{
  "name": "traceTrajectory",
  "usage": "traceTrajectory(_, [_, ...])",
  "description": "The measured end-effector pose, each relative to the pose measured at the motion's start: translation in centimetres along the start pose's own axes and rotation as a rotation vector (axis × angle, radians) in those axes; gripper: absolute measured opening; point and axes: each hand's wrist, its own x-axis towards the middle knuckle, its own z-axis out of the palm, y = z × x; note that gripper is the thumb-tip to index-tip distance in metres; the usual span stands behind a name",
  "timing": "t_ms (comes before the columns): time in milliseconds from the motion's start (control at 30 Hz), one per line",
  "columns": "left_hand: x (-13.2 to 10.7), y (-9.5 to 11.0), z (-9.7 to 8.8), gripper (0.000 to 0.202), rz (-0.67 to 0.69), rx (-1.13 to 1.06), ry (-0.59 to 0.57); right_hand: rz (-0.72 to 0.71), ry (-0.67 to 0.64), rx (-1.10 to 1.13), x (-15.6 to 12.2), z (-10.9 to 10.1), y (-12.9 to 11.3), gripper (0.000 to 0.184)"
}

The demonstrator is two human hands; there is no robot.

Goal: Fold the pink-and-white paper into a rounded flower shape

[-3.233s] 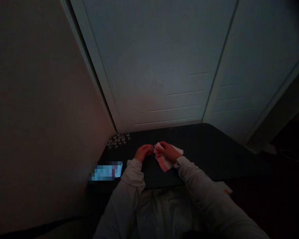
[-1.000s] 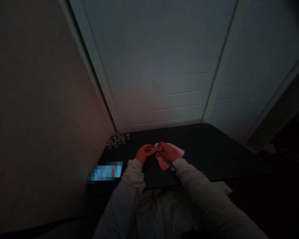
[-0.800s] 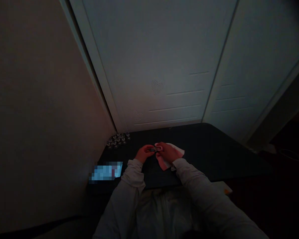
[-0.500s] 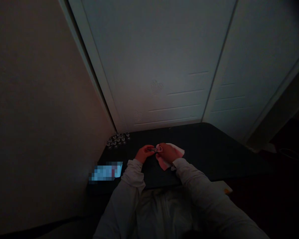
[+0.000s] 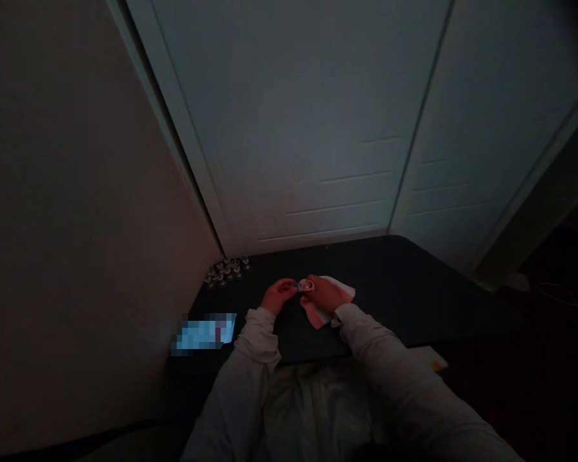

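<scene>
In dim light, my left hand (image 5: 277, 294) pinches a small shiny object (image 5: 296, 285) that I cannot make out over the dark table (image 5: 404, 289). My right hand (image 5: 324, 293) is closed on a pale cloth (image 5: 318, 314), whose tip presses against that small object. Both hands meet near the middle of the table. Light sleeves cover both forearms.
A cluster of several small clear glass pieces (image 5: 226, 269) sits at the table's far left corner. A lit, blurred screen (image 5: 205, 332) lies at the left front edge. White cupboard doors (image 5: 318, 128) rise behind the table, a wall (image 5: 77, 224) to the left.
The hands stay together at the same spot; the right hand's cloth has shifted slightly around the small object. The view has tilted a little.
</scene>
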Motion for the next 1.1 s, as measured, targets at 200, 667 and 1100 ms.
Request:
traceTrajectory(200, [-0.2, 0.6, 0.0, 0.034, -0.021, 0.014, 0.044, -0.012, -0.008, 0.063, 0.0, 0.1, 0.2, 0.014])
traceTrajectory(667, [0.4, -0.2, -0.6, 0.035, -0.077, -0.162, 0.148, 0.019, -0.107, 0.732, 0.1, 0.8, 0.0, 0.026])
traceTrajectory(1100, [0.6, -0.5, -0.7, 0.035, -0.107, -0.276, 0.153, 0.063, -0.090, 1.083, 0.0, 0.5, -0.5, 0.029])
